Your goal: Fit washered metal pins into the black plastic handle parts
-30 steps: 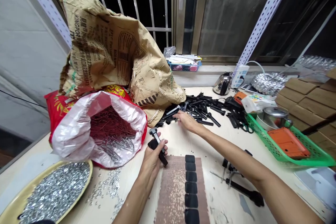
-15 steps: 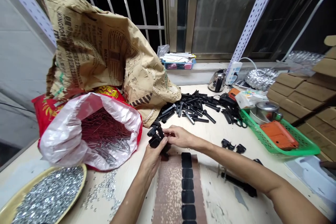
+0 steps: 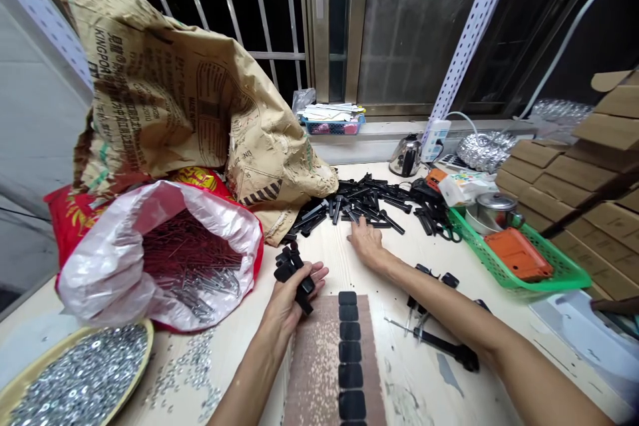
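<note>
My left hand (image 3: 294, 293) is closed around a small bundle of black plastic parts (image 3: 289, 269), held above the near table with the thumb on top and the other fingers partly stretched. My right hand (image 3: 367, 243) reaches forward to the near edge of a pile of black plastic bars (image 3: 369, 196). Its fingers are apart and touch or almost touch the bars; the fingertips are partly lost against them. Below the hands lies a brown board (image 3: 319, 359) with a row of black rounded squares (image 3: 350, 353) along it.
On the left stand a red-and-white sack of long metal screws (image 3: 200, 286), a yellow bowl of washers (image 3: 142, 359) and a large paper sack (image 3: 200, 93). Beneath my right forearm lies a black-handled screwdriver (image 3: 444, 346). Rightward are a green basket (image 3: 544, 286) and cardboard boxes (image 3: 574, 180).
My right hand has left the parts in my left hand and moved forward to the pile of bars. My left hand still holds its bundle. The view has shifted slightly.
</note>
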A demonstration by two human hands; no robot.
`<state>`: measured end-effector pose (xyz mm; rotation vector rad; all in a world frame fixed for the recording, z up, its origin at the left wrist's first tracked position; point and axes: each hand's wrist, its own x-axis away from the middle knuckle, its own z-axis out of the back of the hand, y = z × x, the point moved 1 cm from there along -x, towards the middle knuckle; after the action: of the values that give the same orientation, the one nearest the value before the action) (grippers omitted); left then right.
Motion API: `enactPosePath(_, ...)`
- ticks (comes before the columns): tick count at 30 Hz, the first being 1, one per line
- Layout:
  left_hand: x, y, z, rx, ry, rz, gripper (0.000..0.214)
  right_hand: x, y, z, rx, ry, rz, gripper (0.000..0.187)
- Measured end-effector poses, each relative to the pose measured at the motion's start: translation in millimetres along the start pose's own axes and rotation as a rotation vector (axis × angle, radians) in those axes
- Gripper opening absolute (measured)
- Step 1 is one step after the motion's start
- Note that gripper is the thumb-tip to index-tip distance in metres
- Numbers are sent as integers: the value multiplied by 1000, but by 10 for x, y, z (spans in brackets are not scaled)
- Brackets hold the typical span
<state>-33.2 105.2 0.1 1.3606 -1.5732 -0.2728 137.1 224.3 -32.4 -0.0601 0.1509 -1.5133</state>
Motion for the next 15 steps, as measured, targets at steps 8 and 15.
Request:
enactPosePath(8, -34, -44, -22, -12, -44, -23, 22, -148, 69, 136, -51, 61, -88, 20)
enactPosePath(15, -178, -61, -127, 133, -89, 25, 37, 490, -248, 270, -614, 63, 344, 22)
